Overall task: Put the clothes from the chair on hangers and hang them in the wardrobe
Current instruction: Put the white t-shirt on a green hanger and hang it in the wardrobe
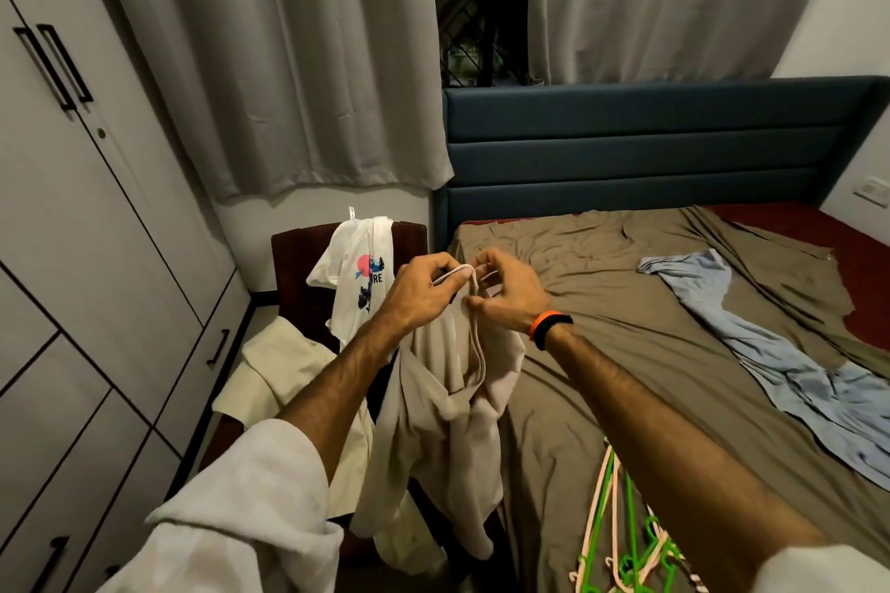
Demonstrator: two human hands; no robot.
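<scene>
A beige garment [448, 404] hangs in the air between the chair and the bed, held up by its collar. My left hand [416, 291] grips the collar on the left, and my right hand [505, 291] pinches it on the right. The dark chair [294, 255] stands behind, with a white printed T-shirt [359, 274] draped over its back and a cream garment [284, 376] on its seat. Green and pink hangers [621, 530] lie on the bed's near edge. The grey wardrobe [72, 217] stands at the left with its doors closed.
The bed [626, 327] with an olive sheet fills the right side, and a light blue garment [790, 366] lies spread on it. A blue headboard [650, 144] and grey curtains [289, 63] stand at the back.
</scene>
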